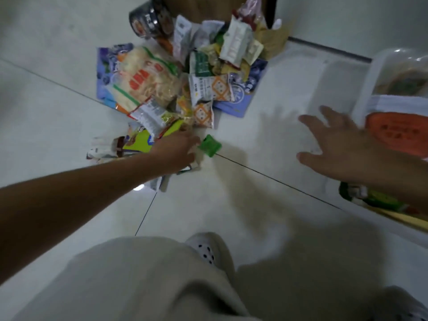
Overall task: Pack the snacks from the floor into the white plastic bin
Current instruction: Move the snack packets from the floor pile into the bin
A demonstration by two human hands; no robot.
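Green packet (pixel 209 145) at left grip (pixel 178 151)

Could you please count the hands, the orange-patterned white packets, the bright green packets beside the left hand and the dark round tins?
Hands: 2, the left hand and the right hand
Orange-patterned white packets: 2
Bright green packet: 1
Dark round tin: 1
Total: 6

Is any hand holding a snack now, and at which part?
The left hand pinches the green packet by its left edge; the right hand is open, empty.
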